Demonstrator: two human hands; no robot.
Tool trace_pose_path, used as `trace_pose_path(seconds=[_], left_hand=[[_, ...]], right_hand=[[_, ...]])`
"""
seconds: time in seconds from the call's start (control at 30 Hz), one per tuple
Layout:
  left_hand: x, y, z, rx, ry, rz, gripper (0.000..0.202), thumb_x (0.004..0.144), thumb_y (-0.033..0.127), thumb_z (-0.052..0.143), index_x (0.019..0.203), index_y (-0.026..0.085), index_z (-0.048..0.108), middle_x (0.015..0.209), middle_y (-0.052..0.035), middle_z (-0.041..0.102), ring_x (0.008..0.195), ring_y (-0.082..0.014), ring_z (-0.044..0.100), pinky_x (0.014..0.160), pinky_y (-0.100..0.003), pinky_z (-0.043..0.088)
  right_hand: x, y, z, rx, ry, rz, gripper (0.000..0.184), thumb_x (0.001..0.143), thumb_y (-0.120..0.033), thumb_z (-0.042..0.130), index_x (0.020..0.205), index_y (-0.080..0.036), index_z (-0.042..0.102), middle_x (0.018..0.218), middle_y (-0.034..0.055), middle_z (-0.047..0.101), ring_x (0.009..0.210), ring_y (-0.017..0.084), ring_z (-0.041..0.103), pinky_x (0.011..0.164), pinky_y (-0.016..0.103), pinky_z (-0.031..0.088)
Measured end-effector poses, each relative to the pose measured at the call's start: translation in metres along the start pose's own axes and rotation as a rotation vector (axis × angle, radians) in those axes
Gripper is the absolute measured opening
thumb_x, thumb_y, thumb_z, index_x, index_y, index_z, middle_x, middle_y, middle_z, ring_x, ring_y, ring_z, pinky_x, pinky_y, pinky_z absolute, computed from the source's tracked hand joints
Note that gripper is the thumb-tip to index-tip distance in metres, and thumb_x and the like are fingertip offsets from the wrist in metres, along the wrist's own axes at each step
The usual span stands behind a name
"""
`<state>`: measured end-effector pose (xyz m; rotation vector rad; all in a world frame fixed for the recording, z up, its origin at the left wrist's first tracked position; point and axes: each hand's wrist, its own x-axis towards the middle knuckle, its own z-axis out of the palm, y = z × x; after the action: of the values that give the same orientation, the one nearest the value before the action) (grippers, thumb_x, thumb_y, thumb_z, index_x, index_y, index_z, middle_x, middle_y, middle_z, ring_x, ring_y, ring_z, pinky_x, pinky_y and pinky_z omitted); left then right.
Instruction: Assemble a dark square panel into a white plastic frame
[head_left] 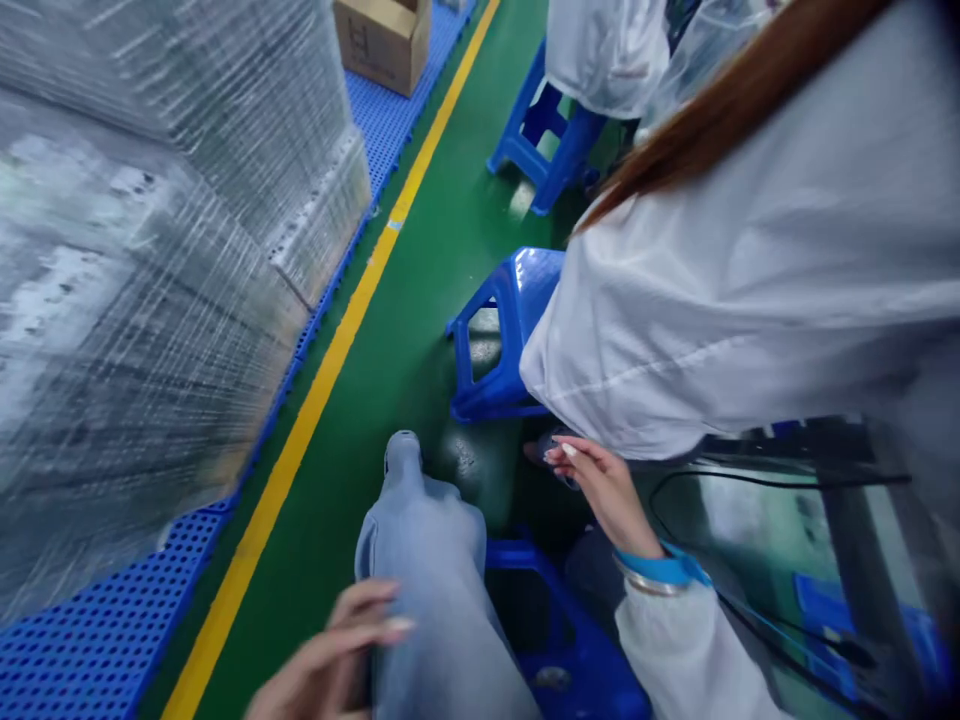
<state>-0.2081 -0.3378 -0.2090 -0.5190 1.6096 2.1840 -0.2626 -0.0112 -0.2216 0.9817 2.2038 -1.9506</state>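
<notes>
I am seated and looking down at my own leg in light blue jeans (431,560). My left hand (330,655) rests at the side of that thigh, fingers stretched out and blurred, holding nothing. My right hand (600,485) reaches forward over the floor by the table edge. It wears a blue wrist strap (660,567) and a metal bangle, and its fingertips pinch a small dark thing (551,450) I cannot make out.
A person in a white coat (750,270) sits close ahead on a blue plastic stool (502,330). Another blue stool (544,130) stands further on. Wrapped pallet stacks (150,250) on blue grid flooring (97,640) line the left, beyond a yellow floor line (322,390). A cardboard box (382,40) sits far ahead.
</notes>
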Motion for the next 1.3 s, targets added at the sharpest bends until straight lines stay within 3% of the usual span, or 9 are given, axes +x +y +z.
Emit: trace_pose_path(seconds=[0.07,0.17,0.33,0.53,0.77,1.07,1.17,1.23,1.3], left_hand=[[0.008,0.033,0.063,0.128,-0.577,0.193,0.027,0.070,0.039,0.075,0.096,0.034,0.075,0.085,-0.0068,0.077,0.109,-0.0341,0.062,0.099,-0.056,0.044],[0.004,0.073,0.139,0.167,-1.052,0.519,0.030,0.083,0.029,0.065,0.113,0.028,0.069,0.100,-0.0071,0.075,0.122,-0.0255,0.055,0.102,-0.042,0.042],[-0.037,0.104,0.188,0.352,-1.274,0.836,0.028,0.089,0.032,0.058,0.111,0.019,0.066,0.102,-0.0072,0.074,0.123,-0.0237,0.052,0.102,-0.037,0.037],[-0.094,0.116,0.212,0.554,-1.473,0.976,0.028,0.089,0.032,0.056,0.110,0.017,0.066,0.103,-0.0074,0.074,0.118,-0.0242,0.053,0.098,-0.035,0.037],[-0.138,0.127,0.231,0.518,-1.880,0.702,0.020,0.082,0.023,0.065,0.098,0.012,0.072,0.093,-0.0080,0.075,0.095,-0.0186,0.064,0.098,-0.029,0.041],[-0.150,0.126,0.213,0.225,-1.879,0.011,0.037,0.079,0.041,0.069,0.099,0.010,0.072,0.092,-0.0132,0.075,0.089,-0.0216,0.069,0.087,-0.034,0.051],[-0.150,0.120,0.197,0.058,-1.785,-0.143,0.037,0.071,0.044,0.075,0.089,0.011,0.074,0.079,-0.0098,0.074,0.079,-0.0202,0.068,0.086,-0.036,0.049],[-0.151,0.118,0.188,-0.046,-1.748,-0.232,0.034,0.066,0.038,0.081,0.088,0.012,0.075,0.078,-0.0084,0.073,0.079,-0.0189,0.066,0.085,-0.033,0.048],[-0.153,0.116,0.182,-0.141,-1.747,-0.264,0.032,0.064,0.030,0.083,0.090,0.013,0.075,0.080,-0.0072,0.073,0.080,-0.0173,0.065,0.088,-0.032,0.047]], right_hand=[[-0.033,-0.041,0.004,0.072,0.019,-0.099,0.033,0.080,-0.047,0.066,0.099,-0.020,0.069,0.087,0.0066,0.072,0.083,0.019,0.067,0.079,0.037,0.055],[-0.071,-0.100,0.000,0.167,0.083,-0.288,0.023,0.083,-0.040,0.065,0.097,-0.022,0.069,0.085,0.0036,0.071,0.081,0.017,0.067,0.079,0.036,0.055],[-0.124,-0.165,-0.027,0.334,0.099,-0.554,0.013,0.085,-0.028,0.062,0.095,-0.022,0.070,0.079,-0.0008,0.070,0.077,0.013,0.067,0.076,0.030,0.055],[-0.184,-0.183,-0.053,0.295,0.144,-0.649,0.015,0.083,-0.032,0.064,0.090,-0.020,0.069,0.070,-0.0020,0.068,0.069,0.012,0.066,0.069,0.026,0.055],[-0.237,-0.171,-0.071,0.036,0.028,-0.696,0.019,0.087,-0.031,0.057,0.093,-0.018,0.069,0.072,0.0011,0.070,0.068,0.012,0.066,0.069,0.026,0.054],[-0.287,-0.145,-0.090,-0.275,-0.023,-0.753,0.033,0.096,-0.022,0.036,0.116,-0.015,0.061,0.081,0.0066,0.069,0.075,0.014,0.066,0.073,0.027,0.055],[-0.318,-0.133,-0.107,-0.633,-0.245,-0.745,0.049,0.095,-0.025,0.042,0.144,-0.022,0.040,0.115,0.0103,0.068,0.098,0.020,0.068,0.084,0.029,0.056],[-0.339,-0.116,-0.118,-0.877,-0.419,-0.704,0.068,0.093,-0.028,0.049,0.153,-0.027,0.016,0.139,0.0087,0.053,0.115,0.026,0.061,0.089,0.033,0.056],[-0.357,-0.095,-0.125,-0.875,-0.283,-0.874,0.064,0.094,-0.034,0.046,0.152,-0.026,0.020,0.129,0.0094,0.061,0.103,0.028,0.067,0.082,0.035,0.059]])
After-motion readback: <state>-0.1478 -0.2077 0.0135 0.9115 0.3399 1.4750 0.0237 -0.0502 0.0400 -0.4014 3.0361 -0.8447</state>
